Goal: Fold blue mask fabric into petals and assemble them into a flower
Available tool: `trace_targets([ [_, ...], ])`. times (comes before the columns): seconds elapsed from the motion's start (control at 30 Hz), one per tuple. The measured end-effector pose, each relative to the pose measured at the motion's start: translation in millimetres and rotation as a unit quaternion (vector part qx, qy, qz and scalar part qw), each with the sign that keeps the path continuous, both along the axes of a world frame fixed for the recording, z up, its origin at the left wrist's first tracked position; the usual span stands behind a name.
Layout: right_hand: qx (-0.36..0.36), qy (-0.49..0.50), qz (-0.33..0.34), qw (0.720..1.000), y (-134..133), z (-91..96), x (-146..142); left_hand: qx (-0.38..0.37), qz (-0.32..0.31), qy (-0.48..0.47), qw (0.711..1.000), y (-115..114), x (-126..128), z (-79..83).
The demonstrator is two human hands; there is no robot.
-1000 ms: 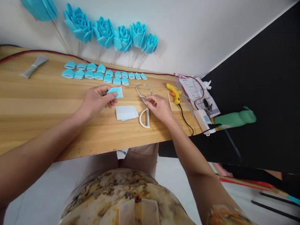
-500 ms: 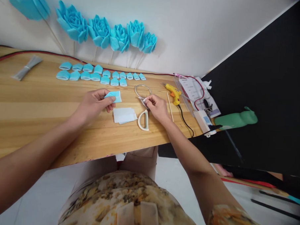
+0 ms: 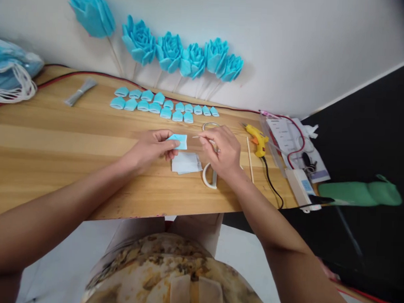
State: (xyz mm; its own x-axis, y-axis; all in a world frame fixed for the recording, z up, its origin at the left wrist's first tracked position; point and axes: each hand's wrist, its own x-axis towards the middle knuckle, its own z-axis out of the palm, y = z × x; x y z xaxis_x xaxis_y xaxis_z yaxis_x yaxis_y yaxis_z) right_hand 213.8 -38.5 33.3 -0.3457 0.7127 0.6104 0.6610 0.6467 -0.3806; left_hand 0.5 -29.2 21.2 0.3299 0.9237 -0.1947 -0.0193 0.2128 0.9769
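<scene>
My left hand [image 3: 155, 149] pinches a small blue folded piece of sheet material [image 3: 181, 141] between thumb and fingers. Just to its right, my right hand [image 3: 222, 150] is closed on a thin pale rod [image 3: 196, 136], whose tip points at the piece without touching it. Below my left fingers lies a small stack of pale blue sheets [image 3: 187, 164] on the table. Partly hidden under my right hand are scissors with a white handle [image 3: 209, 179] and a pale ring [image 3: 208, 124]. Two rows of folded blue petals [image 3: 155, 108] lie behind my hands.
Blue flowers on sticks [image 3: 169, 52] lean against the wall. A yellow glue gun [image 3: 258, 140] and a wooden stick [image 3: 250, 158] lie to the right, beside a power strip [image 3: 301, 187] and green bottle [image 3: 357, 193]. A wire bundle [image 3: 80, 91] and bagged material [image 3: 11, 71] are left.
My right hand has lifted from beside the scissors and come close to the blue piece with a thin rod in its fingers. The view has shifted left.
</scene>
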Motion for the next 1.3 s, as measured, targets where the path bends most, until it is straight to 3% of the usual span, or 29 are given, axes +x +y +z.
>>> trace_targets([
  [0.13,0.045,-0.039,0.046,0.997,16,1.2,-13,0.006,-0.009,0.004,1.000,-1,-2,4.9],
  [0.37,0.138,-0.050,0.048,0.988,19,-14.5,-16,-0.028,-0.004,-0.024,0.999,2,-2,1.1],
  [0.57,0.100,-0.068,0.022,0.992,16,-18.0,-17,-0.046,-0.007,-0.042,0.998,0,0,0.7],
  [0.93,0.172,-0.074,0.031,0.982,20,-23.0,-17,-0.035,-0.022,-0.044,0.998,0,0,0.8],
  [1.3,0.173,-0.085,0.040,0.980,18,-22.8,-18,-0.019,-0.019,-0.044,0.999,1,-1,0.9],
])
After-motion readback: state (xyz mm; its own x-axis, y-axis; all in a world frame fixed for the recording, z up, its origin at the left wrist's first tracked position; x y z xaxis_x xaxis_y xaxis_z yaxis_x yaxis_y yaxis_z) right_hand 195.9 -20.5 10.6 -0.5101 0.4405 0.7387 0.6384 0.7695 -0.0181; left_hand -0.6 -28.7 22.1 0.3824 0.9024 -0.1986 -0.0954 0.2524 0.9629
